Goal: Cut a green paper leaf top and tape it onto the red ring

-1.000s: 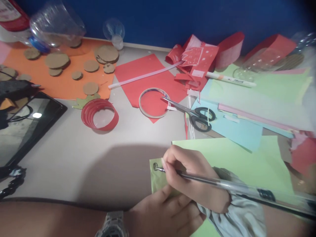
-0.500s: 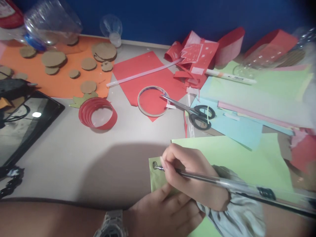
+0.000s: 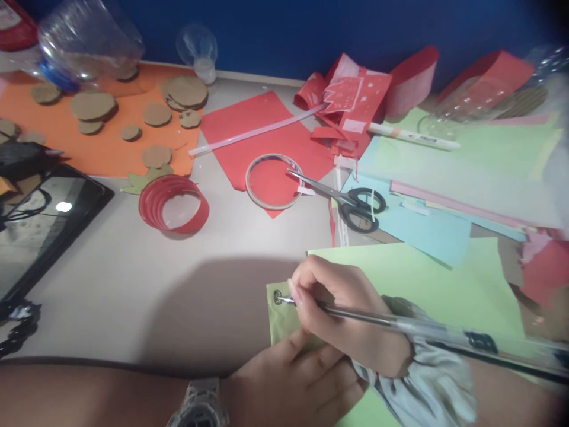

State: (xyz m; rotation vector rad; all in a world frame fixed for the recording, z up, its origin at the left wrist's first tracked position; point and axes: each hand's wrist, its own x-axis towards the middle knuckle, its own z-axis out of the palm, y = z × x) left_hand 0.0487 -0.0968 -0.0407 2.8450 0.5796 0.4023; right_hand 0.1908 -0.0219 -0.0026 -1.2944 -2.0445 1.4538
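My right hand grips a clear-barrelled pen, its tip touching a small dark rounded mark on a small green piece of paper. Flat across the lower part of that piece lies my left hand, fingers stretched out and pointing right, just below the right hand. A larger light green sheet extends beneath and to the right of my right hand. Beyond my hands, black-handled scissors lie partly spread next to a tape roll. My fingers cover much of the small piece.
A red paper ring stands left of centre. Cardboard discs rest on orange paper. A tablet-like dark device is at the left. Along the back are plastic bottles, red cutouts and a marker.
The pen's dark mark shows slightly more line inside it. Both hands keep nearly the same place, and the whole view has shifted slightly.
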